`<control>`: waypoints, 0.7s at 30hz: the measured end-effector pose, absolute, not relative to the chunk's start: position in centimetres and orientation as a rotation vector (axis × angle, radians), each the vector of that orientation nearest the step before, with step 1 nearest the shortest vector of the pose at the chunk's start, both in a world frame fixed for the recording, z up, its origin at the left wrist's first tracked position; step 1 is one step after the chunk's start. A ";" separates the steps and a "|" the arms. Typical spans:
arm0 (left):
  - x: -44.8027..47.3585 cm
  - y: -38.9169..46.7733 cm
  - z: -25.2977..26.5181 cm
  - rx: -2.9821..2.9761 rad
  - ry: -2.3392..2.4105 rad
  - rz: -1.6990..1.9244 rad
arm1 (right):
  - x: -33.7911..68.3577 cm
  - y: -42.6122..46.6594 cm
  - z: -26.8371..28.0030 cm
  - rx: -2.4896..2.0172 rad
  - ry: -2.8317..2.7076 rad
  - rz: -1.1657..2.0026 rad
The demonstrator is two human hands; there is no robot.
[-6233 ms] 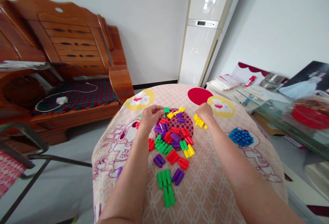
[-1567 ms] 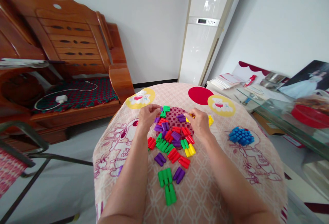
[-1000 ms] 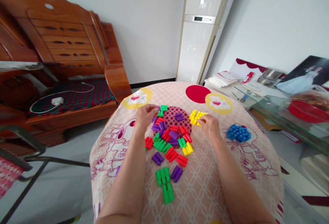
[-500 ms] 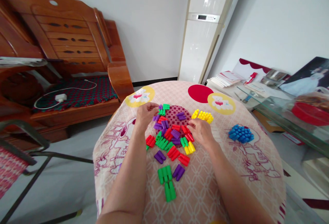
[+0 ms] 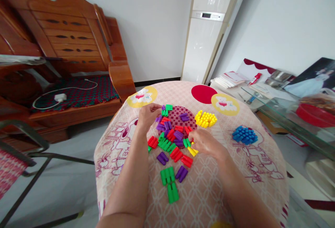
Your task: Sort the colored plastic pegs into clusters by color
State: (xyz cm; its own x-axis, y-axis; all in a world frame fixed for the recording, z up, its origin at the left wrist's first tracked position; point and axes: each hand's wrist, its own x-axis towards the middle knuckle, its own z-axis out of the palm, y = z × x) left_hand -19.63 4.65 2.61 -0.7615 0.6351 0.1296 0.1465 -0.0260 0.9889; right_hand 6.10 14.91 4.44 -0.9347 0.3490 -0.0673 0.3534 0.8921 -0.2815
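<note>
My left hand is at the far left edge of the loose plastic block pile, fingers curled together. Its fingertips meet a small purple block beside green blocks; what lies between them is hidden. My right hand reaches in from the right, its fingers closed at a yellow block and partly covering it. Close to those fingers lie a green block and a red block. Purple blocks and more red and green ones are scattered between my hands.
A yellow block cluster and a blue cluster sit on the right of the round cloth-covered table. Joined green blocks lie nearer me. A glass-topped stand is at right, a wooden bench at left.
My right hand has moved down and toward me, from the yellow cluster to the single yellow block. The left hand stays where it was.
</note>
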 end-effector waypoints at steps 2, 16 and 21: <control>-19.7 4.7 2.5 0.805 1.893 1.850 | 6.6 15.9 5.1 0.663 3.063 -0.538; -19.8 5.0 2.1 0.844 1.902 1.849 | 10.3 23.4 3.4 1.985 2.803 0.013; -19.9 5.0 2.0 0.843 1.903 1.846 | 10.3 23.7 2.7 1.799 2.813 -0.378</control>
